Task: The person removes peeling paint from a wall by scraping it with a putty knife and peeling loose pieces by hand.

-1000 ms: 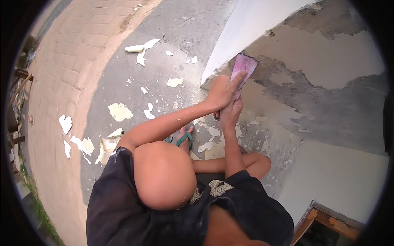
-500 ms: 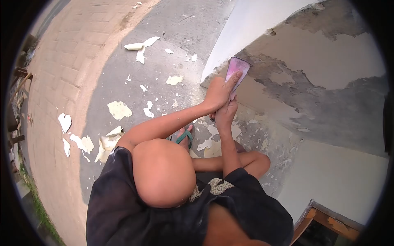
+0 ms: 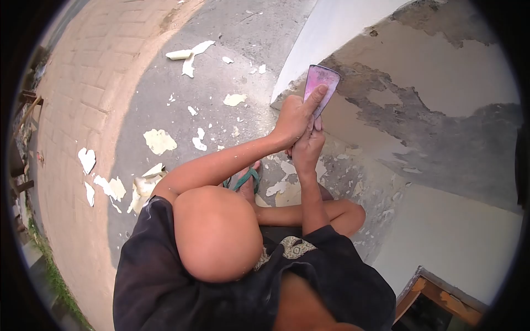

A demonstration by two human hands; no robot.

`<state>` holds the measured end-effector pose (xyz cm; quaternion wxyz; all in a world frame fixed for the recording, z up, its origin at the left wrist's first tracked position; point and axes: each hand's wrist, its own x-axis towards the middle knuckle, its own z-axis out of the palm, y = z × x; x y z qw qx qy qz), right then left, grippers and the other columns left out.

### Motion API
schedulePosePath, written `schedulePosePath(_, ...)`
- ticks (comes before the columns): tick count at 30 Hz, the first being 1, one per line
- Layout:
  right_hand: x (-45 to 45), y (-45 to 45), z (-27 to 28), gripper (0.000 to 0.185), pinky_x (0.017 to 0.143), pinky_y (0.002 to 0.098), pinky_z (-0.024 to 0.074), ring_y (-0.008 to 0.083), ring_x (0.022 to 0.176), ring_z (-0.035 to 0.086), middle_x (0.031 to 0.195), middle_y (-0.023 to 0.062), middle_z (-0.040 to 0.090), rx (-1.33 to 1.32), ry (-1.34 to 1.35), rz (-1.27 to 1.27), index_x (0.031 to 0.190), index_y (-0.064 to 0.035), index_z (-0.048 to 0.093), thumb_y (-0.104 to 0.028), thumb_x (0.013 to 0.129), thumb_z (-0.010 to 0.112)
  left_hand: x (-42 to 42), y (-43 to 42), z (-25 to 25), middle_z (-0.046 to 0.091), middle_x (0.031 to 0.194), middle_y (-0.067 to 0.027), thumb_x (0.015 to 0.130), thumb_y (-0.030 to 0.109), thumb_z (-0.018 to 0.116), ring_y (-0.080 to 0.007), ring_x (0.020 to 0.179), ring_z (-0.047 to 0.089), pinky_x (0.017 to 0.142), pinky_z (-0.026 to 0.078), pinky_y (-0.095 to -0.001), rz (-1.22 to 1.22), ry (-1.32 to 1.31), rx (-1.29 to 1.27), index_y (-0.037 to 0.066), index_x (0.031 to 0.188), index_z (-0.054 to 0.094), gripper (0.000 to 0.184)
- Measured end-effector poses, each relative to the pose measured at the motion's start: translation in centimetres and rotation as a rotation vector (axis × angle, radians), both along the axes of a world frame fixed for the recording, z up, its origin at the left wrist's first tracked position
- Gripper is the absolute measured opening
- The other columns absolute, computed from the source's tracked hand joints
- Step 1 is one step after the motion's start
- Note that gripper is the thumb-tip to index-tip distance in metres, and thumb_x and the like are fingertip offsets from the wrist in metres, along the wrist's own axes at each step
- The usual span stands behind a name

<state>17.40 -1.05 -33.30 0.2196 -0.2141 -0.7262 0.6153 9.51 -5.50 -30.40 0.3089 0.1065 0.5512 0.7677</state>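
Note:
A paint scraper with a worn, pink-stained blade points up against the lower part of the peeling wall. My left hand closes round the scraper where blade and handle meet, its thumb pressed flat on the blade. Just below, my right hand is wrapped round the handle, which is mostly hidden by the fingers. Both hands touch each other. Above and right of the blade, bare grey patches with ragged edges break up the pale paint.
Flakes of cream paint lie scattered over the grey concrete floor. A curled paint strip lies farther out. My bent knee and a foot in a green sandal are close by. A wooden frame stands at lower right.
The scraper and both hands have shifted slightly upward along the wall. The blade's face is turned a little more toward me. Both hands keep their hold.

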Motion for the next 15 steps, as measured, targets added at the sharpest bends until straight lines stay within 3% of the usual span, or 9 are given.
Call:
schedulePosePath(2,-0.2,0.8,0.6,0.037,0.038,0.0259,0.0365,0.0092,0.041,0.049,0.053,0.0020,0.049,0.016,-0.020,0.011,0.092,0.0041,0.057,-0.028,0.102,0.041,-0.4,-0.8,-1.0,0.056,0.055,-0.0054,0.090,0.068,0.041,-0.0137,0.047,0.054,0.048,0.046,-0.0277,-0.083,-0.003,0.017,0.000,0.067,0.066,0.076)
schedulePosePath(3,0.0,1.5,0.6,0.037,0.039,0.0261,0.0367,0.0091,0.042,0.049,0.053,0.0021,0.049,-0.039,-0.050,0.021,0.090,0.0043,0.058,-0.027,0.102,0.042,-0.1,-1.2,-2.0,0.058,0.063,-0.0055,0.089,0.072,0.037,-0.0134,0.053,0.055,0.054,0.049,-0.0267,-0.097,-0.104,0.079,0.000,0.081,0.068,0.079)
schedulePosePath(5,-0.6,2.3,0.7,0.038,0.043,0.0272,0.0373,0.0096,0.045,0.048,0.053,0.0031,0.049,0.003,-0.072,0.019,0.086,0.0048,0.059,-0.026,0.102,0.043,1.4,-1.7,-4.1,0.056,0.065,-0.0027,0.088,0.073,0.034,-0.0111,0.057,0.053,0.055,0.045,-0.0228,-0.182,-0.323,0.122,0.002,0.091,0.065,0.077)
schedulePosePath(9,-0.9,1.5,1.0,0.043,0.051,0.0316,0.0390,0.0121,0.053,0.047,0.056,0.0060,0.051,0.228,-0.059,-0.053,0.078,0.0059,0.058,-0.028,0.101,0.045,2.6,-0.9,-6.2,0.049,0.067,0.0005,0.088,0.074,0.035,-0.0100,0.058,0.047,0.053,0.038,-0.0239,-0.281,-0.383,0.126,0.009,0.089,0.060,0.069)
schedulePosePath(10,-1.2,1.2,1.1,0.044,0.053,0.0330,0.0394,0.0129,0.055,0.046,0.056,0.0066,0.051,0.251,-0.043,-0.077,0.076,0.0062,0.057,-0.028,0.101,0.045,2.8,-0.3,-6.4,0.057,0.099,-0.0039,0.090,0.072,0.032,-0.0117,0.089,0.053,0.079,0.043,-0.0282,-0.247,-0.447,0.095,0.008,0.112,0.057,0.072)
schedulePosePath(13,-1.7,0.6,0.9,0.045,0.055,0.0342,0.0394,0.0135,0.057,0.044,0.059,0.0087,0.052,0.264,0.002,-0.126,0.076,0.0070,0.055,-0.029,0.101,0.045,2.9,-0.3,-4.4,0.056,0.093,-0.0015,0.091,0.070,0.035,-0.0090,0.082,0.052,0.068,0.043,-0.0248,-0.116,-0.362,0.169,0.008,0.103,0.057,0.066)
schedulePosePath(15,-1.8,0.5,1.6,0.045,0.055,0.0339,0.0393,0.0128,0.059,0.045,0.059,0.0088,0.052,0.275,0.034,-0.149,0.077,0.0070,0.055,-0.029,0.101,0.044,2.8,-0.5,-2.9,0.054,0.077,-0.0004,0.093,0.067,0.037,-0.0091,0.070,0.048,0.060,0.041,-0.0250,-0.089,-0.311,0.148,0.006,0.089,0.060,0.065)
